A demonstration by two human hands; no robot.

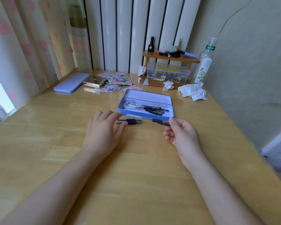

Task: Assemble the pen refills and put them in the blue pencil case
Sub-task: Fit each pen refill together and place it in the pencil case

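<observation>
The blue pencil case point(152, 117) lies open in the middle of the wooden table, with several clear pens with black grips point(150, 108) inside. Just in front of its near wall, my right hand point(182, 135) pinches a clear pen with a black grip point(160, 122) by its right end; the pen is blurred and lies level. My left hand point(104, 133) hovers flat with fingers spread over the left ends of two thin refills with black grips point(131, 121) that lie on the table.
The case's lid point(71, 84) lies at the far left beside a metal box point(96, 81) and scattered stickers point(118, 79). Crumpled tissues point(192, 91), a wooden shelf over a plastic box point(168, 73) and a clear bottle point(203, 62) stand at the back right.
</observation>
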